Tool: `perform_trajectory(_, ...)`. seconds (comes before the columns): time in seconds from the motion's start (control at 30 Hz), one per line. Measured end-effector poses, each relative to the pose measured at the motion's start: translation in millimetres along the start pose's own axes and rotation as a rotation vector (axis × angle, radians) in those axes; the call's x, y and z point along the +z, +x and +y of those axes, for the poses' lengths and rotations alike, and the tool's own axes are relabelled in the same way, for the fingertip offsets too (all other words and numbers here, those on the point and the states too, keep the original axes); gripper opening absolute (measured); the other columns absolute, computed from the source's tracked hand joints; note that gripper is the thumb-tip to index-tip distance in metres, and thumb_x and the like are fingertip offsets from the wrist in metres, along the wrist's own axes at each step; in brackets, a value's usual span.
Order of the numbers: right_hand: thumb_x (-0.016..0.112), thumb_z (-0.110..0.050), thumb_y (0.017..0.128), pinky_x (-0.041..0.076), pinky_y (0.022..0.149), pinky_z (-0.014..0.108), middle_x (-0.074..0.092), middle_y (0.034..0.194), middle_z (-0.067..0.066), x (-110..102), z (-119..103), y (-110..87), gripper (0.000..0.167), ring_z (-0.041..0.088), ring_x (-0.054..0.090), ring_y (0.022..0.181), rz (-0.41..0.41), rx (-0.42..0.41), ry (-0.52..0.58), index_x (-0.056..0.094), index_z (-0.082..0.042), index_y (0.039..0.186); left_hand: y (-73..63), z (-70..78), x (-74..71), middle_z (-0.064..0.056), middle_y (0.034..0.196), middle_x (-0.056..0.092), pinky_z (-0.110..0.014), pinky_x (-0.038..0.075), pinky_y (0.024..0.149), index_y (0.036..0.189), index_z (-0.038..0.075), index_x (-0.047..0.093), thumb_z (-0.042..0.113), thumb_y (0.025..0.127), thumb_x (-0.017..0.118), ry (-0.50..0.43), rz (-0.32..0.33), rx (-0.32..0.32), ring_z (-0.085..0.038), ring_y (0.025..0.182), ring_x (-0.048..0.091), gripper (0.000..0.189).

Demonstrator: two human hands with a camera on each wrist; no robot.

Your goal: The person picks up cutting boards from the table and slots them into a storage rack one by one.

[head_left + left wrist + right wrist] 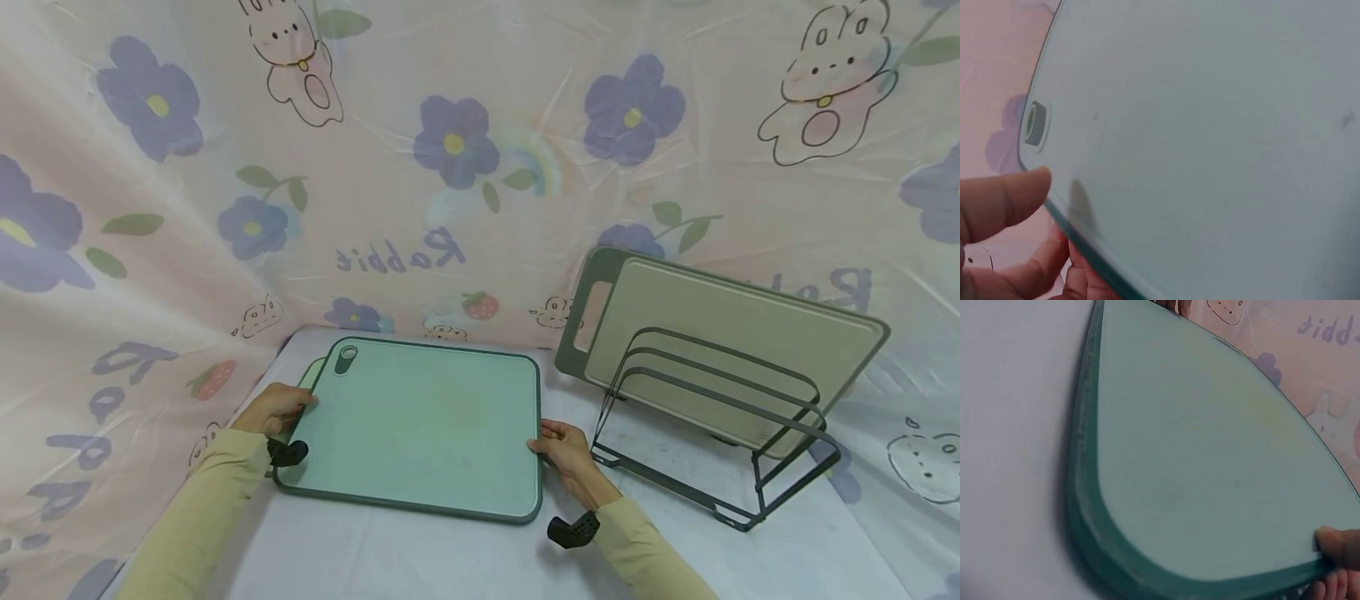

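Gripping the green board (420, 425) by both short edges, flat or barely raised over the table (420, 558); another green edge peeking out beneath at the left; probably the pick-up step. Next move calls for a level lift and a tilt upright, toward the rack (712, 433) just right, where a grey board (735, 342) leans. Left hand (276, 410) clasping the left edge, thumb on top, fingers under; right hand (568, 454) pinching the right edge likewise.
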State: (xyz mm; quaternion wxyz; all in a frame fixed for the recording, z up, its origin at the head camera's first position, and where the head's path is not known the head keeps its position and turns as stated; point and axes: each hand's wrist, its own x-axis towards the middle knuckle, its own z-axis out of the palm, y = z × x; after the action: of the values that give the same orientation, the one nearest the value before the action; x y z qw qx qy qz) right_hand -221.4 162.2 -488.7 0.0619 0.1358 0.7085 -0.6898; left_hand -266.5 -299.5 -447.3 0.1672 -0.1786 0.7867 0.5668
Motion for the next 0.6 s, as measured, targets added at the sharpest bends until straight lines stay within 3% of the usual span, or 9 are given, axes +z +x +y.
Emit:
perform_trajectory(0.1,0.072,0.010,0.080,0.051,0.075,0.027,0.060,0.105,0.016,-1.4,-1.3,0.3,0.048,0.019,0.058,0.089,0.003,-0.005,-0.001,0.053,0.012,0.124,1.0,0.7,1.0,-0.023,0.115,0.044,-0.035,0.047,0.080,0.132,-0.020,0.036,0.010,0.091,0.062,-0.025,0.029,-0.009,-0.026,0.096,0.048,0.057)
perform_trajectory(0.23,0.073,0.011,0.078,0.051,0.075,0.029,0.061,0.105,0.017,-1.5,-4.9,0.1,0.049,0.020,0.059,0.088,0.011,0.001,0.004,0.054,0.011,0.123,-2.3,4.2,3.1,-0.033,0.139,0.033,-0.042,0.044,0.091,0.143,-0.016,0.027,0.010,0.097,0.056,-0.073,0.046,-0.017,-0.032,0.111,0.044,0.060)
perform_trajectory(0.37,0.073,0.012,0.078,0.052,0.075,0.030,0.063,0.105,0.016,-0.1,-8.8,-0.7,0.049,0.019,0.060,0.087,0.019,0.013,0.023,0.054,0.010,0.123,-3.8,5.5,2.4,-0.032,0.151,0.020,-0.041,0.042,0.095,0.147,-0.012,0.020,0.011,0.100,0.052,-0.114,0.034,-0.016,-0.033,0.120,0.039,0.061)
perform_trajectory(0.47,0.072,0.012,0.078,0.053,0.074,0.030,0.065,0.104,0.016,0.7,-11.8,-1.5,0.048,0.018,0.062,0.084,0.027,0.013,0.046,0.054,0.011,0.122,-3.8,4.1,1.2,-0.031,0.148,0.025,-0.037,0.044,0.090,0.147,-0.013,0.020,0.011,0.100,0.051,-0.135,0.026,0.001,-0.029,0.114,0.044,0.061)
perform_trajectory(0.6,0.073,0.009,0.080,0.054,0.072,0.030,0.067,0.098,0.014,0.6,-15.2,-1.0,0.043,0.017,0.064,0.081,0.050,0.018,0.077,0.056,0.010,0.119,-6.4,4.6,-0.6,-0.024,0.128,0.042,-0.033,0.045,0.081,0.142,-0.017,0.028,0.012,0.099,0.053,-0.151,0.032,0.027,-0.021,0.098,0.049,0.057)
